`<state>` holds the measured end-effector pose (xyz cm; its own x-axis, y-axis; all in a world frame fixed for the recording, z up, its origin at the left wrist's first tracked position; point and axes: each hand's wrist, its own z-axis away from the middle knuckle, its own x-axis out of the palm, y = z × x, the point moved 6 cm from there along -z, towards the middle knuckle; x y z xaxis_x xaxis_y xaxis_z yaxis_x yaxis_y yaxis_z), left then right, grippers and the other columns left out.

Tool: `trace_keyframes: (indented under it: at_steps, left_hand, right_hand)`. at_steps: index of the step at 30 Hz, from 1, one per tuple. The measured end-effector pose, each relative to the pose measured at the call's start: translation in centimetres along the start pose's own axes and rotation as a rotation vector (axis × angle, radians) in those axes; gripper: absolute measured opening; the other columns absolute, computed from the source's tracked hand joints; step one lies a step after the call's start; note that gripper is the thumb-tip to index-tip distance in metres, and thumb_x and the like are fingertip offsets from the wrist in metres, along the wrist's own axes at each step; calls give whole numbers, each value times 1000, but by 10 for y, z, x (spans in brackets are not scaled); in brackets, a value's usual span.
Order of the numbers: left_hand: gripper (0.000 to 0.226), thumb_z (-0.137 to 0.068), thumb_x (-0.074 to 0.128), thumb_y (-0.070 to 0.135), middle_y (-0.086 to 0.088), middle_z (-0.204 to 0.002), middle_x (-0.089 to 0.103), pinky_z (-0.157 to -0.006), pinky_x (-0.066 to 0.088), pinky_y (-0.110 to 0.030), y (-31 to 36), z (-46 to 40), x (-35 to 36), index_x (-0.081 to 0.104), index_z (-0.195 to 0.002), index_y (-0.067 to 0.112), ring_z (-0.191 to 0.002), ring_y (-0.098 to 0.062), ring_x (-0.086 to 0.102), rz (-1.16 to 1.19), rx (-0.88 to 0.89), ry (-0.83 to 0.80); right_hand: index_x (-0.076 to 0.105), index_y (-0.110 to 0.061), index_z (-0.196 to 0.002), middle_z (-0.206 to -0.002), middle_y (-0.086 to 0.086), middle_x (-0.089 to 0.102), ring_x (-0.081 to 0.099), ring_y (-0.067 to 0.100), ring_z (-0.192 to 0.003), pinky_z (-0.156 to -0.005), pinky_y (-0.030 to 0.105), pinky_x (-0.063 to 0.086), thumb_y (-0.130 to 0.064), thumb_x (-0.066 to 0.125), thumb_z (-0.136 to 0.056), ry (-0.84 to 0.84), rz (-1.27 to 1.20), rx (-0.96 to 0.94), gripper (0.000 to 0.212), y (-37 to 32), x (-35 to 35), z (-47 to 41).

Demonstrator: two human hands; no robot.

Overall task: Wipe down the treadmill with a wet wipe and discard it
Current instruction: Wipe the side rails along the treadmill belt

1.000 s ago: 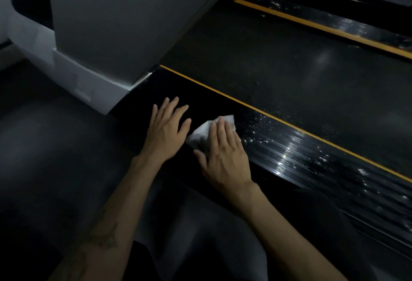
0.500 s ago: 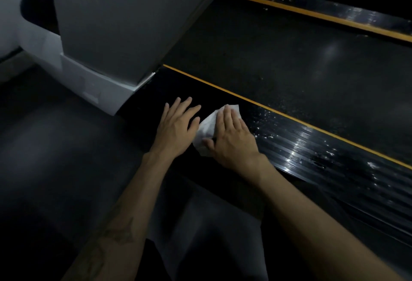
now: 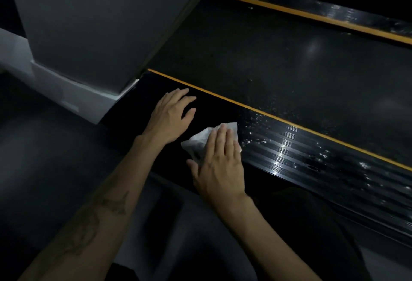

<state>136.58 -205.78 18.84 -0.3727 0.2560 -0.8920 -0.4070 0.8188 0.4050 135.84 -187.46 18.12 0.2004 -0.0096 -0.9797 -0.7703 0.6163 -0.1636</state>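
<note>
A: How do the grips stand?

B: The right hand (image 3: 219, 164) lies flat, fingers straight and together, pressing the wipe (image 3: 201, 139) down on the side rail (image 3: 312, 158) of the treadmill. Nothing is curled round the wipe; the palm and fingers simply cover most of it.

A: And the left?

B: The left hand (image 3: 171, 113) rests on the same rail just beside the right, fingers loosely spread and a little bent, holding nothing. It does not touch the wipe.

A: Where exactly is the wipe?

B: White and crumpled, on the rail's near, dark end. One corner sticks out past the right fingertips, another bunches out to the left by the thumb.

A: What lies beyond?

B: To the right of the wipe the ribbed rail shines, with white specks and droplets on it. A yellow stripe (image 3: 289, 122) runs along its far edge, then comes the black belt (image 3: 278, 62). Across the belt is the other rail (image 3: 334, 13), also yellow-edged. A grey upright (image 3: 89, 24) on a white base rises at the upper left. The left forearm bears a tattoo (image 3: 100, 220).
</note>
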Motion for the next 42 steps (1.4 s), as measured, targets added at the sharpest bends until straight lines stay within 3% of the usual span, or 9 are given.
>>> trace_keyframes:
  at_steps: [8, 12, 17, 21, 26, 29, 35, 39, 42]
  left_hand:
    - [70, -100, 18, 52, -3, -169, 28, -128, 11, -41, -1, 10, 7, 41, -158, 20, -157, -20, 21, -171, 28, -76]
    - [68, -102, 18, 50, -4, -168, 28, -128, 12, -42, 0, 16, 5, 40, -158, 19, -157, -22, 23, -197, 19, -89]
    - [71, -100, 14, 52, -3, -170, 24, -128, 9, -42, -1, 22, 6, 36, -159, 20, -158, -20, 17, -191, 13, -150]
    - [62, -103, 26, 45, -5, -168, 30, -128, 14, -45, 1, 23, 6, 42, -156, 18, -157, -23, 21, -159, -21, -103]
    - [53, -98, 38, 44, -12, -144, 52, -114, 38, -53, 9, 1, 5, 59, -136, 13, -135, -32, 48, -163, -21, -13]
    - [55, -99, 32, 46, -5, -150, 48, -123, 26, -54, 7, -5, 9, 56, -142, 22, -143, -28, 41, -164, 34, -17]
    - [60, -102, 25, 47, 1, -168, 30, -128, 12, -51, 3, -4, 15, 43, -156, 29, -158, -20, 18, -166, 82, -54]
    - [61, -101, 24, 48, 0, -168, 30, -128, 11, -51, 1, -3, 16, 43, -156, 28, -158, -20, 17, -159, 81, -48]
    - [60, -101, 26, 47, 0, -168, 31, -129, 11, -50, 2, -3, 18, 43, -156, 28, -158, -20, 18, -160, 78, -35]
  right_hand:
    - [-14, 2, -159, -166, 27, -18, -16, 39, -156, -126, 47, -7, -58, 25, -106, -99, 10, -9, 89, 2, -12, -24]
    - [-13, 6, -158, -164, 31, -18, -14, 43, -155, -125, 49, -8, -57, 27, -106, -108, 23, -9, 91, 1, -10, -7]
    - [-6, -3, -162, -169, 18, -12, -11, 30, -158, -129, 42, -4, -52, 25, -108, -75, 12, -139, 79, 6, -11, -32]
    - [15, 5, -159, -166, 28, 11, 10, 38, -156, -127, 47, 10, -52, 22, -103, 91, 31, -18, 80, 21, -6, -14]
    - [-12, -4, -161, -167, 19, -20, -19, 32, -156, -128, 45, -8, -61, 15, -104, -73, -6, -83, 86, 9, -5, -31]
    - [-5, -8, -163, -171, 13, -10, -14, 26, -157, -126, 40, -12, -61, 0, -93, 5, -56, -108, 88, 18, -5, -38]
    - [19, 3, -160, -166, 27, 13, 13, 40, -156, -127, 51, 19, -59, 19, -100, 83, -57, 64, 86, 4, 13, -19]
    - [7, -7, -164, -171, 14, 1, -4, 25, -159, -128, 40, -3, -56, 7, -101, 91, -50, -45, 80, 16, -1, -37]
    - [11, -3, -162, -170, 17, 6, 2, 28, -158, -129, 42, 4, -54, 9, -104, 141, -47, 28, 77, 26, 0, -24]
